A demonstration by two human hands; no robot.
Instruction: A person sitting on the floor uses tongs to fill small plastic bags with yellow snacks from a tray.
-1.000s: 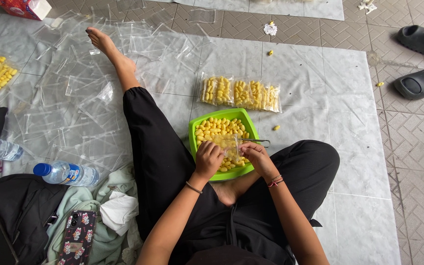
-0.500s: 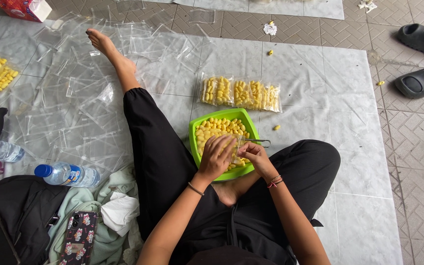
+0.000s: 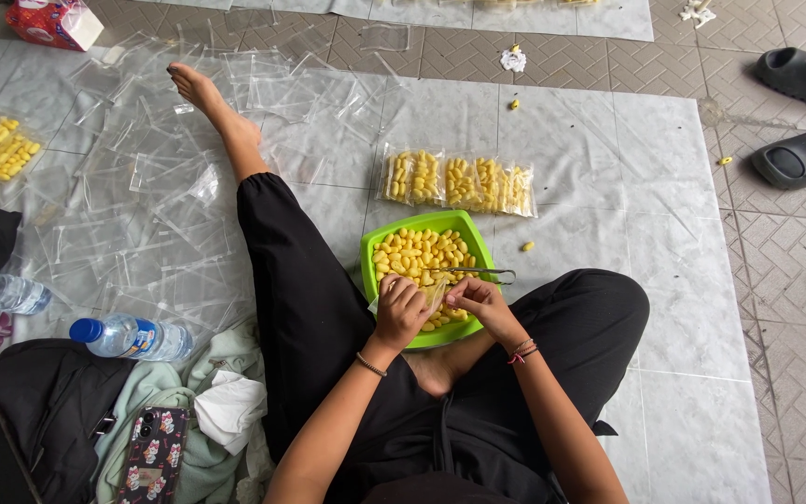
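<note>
Head view: both hands (image 3: pixel 440 303) pinch a small clear bag (image 3: pixel 434 297) over the green tray (image 3: pixel 372 254).

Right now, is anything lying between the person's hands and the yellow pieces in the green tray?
Nothing visible does. The left hand and right hand are over the near end of the green tray, holding a small clear bag right above the yellow pieces. Thin metal tongs rest across the tray, just beyond the right hand.
</note>
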